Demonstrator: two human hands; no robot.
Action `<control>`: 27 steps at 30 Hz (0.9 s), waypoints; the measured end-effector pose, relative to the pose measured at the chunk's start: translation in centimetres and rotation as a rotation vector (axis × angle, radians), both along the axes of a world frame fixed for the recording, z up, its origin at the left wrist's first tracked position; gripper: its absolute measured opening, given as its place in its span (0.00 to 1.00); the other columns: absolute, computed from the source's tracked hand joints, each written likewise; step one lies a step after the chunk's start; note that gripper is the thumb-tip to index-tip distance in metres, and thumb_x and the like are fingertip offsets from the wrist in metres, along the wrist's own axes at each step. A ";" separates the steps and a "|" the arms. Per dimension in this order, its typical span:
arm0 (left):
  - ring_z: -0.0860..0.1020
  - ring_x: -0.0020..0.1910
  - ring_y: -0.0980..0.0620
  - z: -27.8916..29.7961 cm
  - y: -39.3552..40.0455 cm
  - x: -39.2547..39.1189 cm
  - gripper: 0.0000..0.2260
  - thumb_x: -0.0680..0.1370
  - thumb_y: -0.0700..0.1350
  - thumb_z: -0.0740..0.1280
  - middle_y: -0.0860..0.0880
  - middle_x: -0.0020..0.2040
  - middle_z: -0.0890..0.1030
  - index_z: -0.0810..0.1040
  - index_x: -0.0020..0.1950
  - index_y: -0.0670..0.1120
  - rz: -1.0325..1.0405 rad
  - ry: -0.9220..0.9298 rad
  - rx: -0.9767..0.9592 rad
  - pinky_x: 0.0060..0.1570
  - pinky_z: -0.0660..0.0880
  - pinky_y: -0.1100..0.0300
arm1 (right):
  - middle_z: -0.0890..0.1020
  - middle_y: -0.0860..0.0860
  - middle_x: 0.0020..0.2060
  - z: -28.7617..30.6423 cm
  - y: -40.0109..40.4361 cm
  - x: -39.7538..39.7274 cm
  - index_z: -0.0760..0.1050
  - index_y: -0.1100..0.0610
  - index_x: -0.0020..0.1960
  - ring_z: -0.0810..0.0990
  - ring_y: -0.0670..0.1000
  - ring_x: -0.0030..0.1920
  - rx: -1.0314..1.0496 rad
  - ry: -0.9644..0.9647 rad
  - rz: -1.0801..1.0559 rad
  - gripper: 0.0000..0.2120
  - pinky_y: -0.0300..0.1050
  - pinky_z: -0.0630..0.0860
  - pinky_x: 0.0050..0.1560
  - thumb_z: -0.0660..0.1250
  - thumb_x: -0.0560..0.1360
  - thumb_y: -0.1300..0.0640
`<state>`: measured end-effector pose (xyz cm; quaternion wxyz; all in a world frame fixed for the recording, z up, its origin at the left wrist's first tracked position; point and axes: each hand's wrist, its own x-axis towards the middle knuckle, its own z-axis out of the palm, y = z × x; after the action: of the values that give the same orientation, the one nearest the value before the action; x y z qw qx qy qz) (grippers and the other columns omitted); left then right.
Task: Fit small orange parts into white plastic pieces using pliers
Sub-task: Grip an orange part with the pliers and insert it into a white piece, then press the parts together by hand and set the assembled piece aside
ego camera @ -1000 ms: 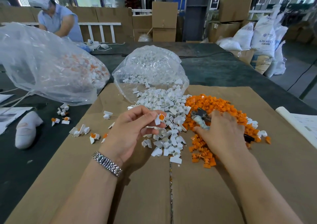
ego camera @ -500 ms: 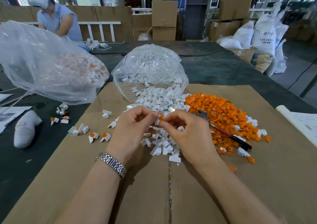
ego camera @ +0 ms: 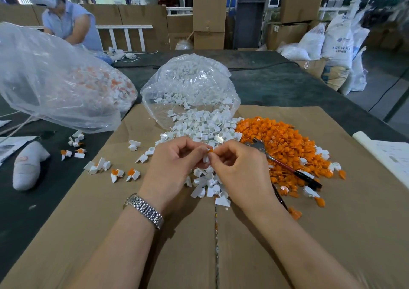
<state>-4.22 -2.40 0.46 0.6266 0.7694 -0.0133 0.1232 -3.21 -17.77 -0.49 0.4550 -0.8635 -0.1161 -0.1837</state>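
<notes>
My left hand (ego camera: 174, 167) pinches a small white plastic piece (ego camera: 205, 158) above the cardboard. My right hand (ego camera: 241, 169) meets it from the right, pinching an orange part (ego camera: 210, 150) at the top of that piece. A heap of white pieces (ego camera: 203, 129) spills from a clear bag (ego camera: 190, 85) just beyond my hands. To the right lies a heap of orange parts (ego camera: 285, 147). The pliers (ego camera: 287, 167) lie on that orange heap, untouched, their dark handles pointing toward the near right.
Flat cardboard (ego camera: 155, 244) covers the dark table. A large clear bag (ego camera: 55, 85) of fitted pieces sits at the left, with several fitted pieces (ego camera: 124, 174) loose near it. A white glove (ego camera: 27, 167) lies far left. Another person (ego camera: 66, 20) works at the back left.
My right hand left the orange heap and the pliers, which now lie exposed, and came left to meet my left hand at the white piece.
</notes>
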 end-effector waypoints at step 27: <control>0.77 0.44 0.55 -0.3 5.5 0.6 0.05 0.79 0.40 0.69 0.50 0.49 0.81 0.79 0.47 0.51 0.544 0.045 0.563 0.40 0.71 0.62 | 0.77 0.41 0.56 -1.2 -2.7 2.4 0.79 0.45 0.58 0.65 0.50 0.62 -0.779 -0.006 -0.172 0.12 0.50 0.59 0.53 0.58 0.83 0.45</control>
<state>-3.63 3.08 0.14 0.3358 0.8891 0.1715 0.2594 -0.78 -20.44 -1.68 0.0759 -0.9775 -0.1056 -0.1658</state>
